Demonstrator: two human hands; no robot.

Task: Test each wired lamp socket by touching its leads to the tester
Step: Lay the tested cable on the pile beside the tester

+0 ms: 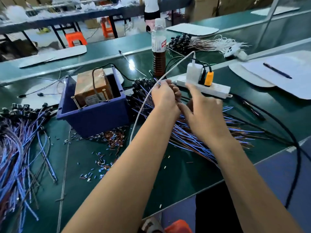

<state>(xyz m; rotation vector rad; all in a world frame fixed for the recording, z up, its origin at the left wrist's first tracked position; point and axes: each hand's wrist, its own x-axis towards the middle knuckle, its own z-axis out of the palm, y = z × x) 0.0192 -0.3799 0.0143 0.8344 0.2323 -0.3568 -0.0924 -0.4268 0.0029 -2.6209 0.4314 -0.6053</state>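
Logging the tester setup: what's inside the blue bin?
The blue bin holds a brown tester box, tilted, with a dark cable over its top and two long screws at its front. The bin floor and the box's lower part are hidden.

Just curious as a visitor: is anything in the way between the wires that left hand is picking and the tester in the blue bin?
Only the white cable, which slants across just left of the left hand. Beyond it, the way to the tester in the blue bin looks open.

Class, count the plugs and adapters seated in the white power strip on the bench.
3: a white adapter, a black plug and an orange plug, side by side on the power strip. The right hand may hide more.
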